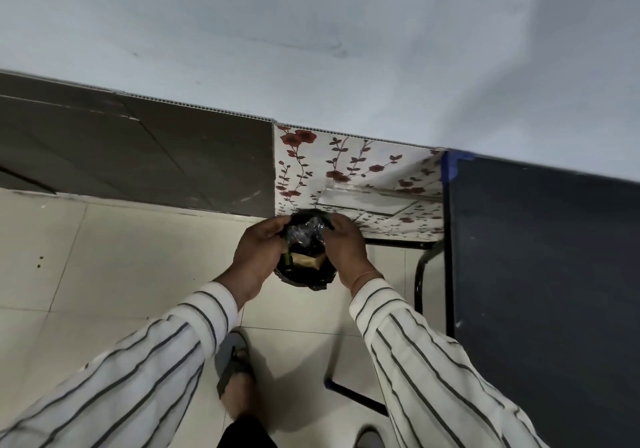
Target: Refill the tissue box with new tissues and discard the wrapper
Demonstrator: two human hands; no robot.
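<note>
Both hands (258,257) (346,250) clasp the crumpled wrapper (306,231) over the bin (304,279).

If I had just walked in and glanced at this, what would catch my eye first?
Probably the two hands, left hand and right hand, meeting at centre over a small black-lined bin on the pale floor tiles, with a crinkly clear wrapper between them. Next, the red-flowered panel just behind.

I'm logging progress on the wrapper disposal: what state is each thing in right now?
Left hand: gripping the bin's rim.
Right hand: at the rim, fingers on the wrapper.
Clear wrapper: crumpled, at the bin's mouth.
Black-lined bin: open, holding trash.
</note>
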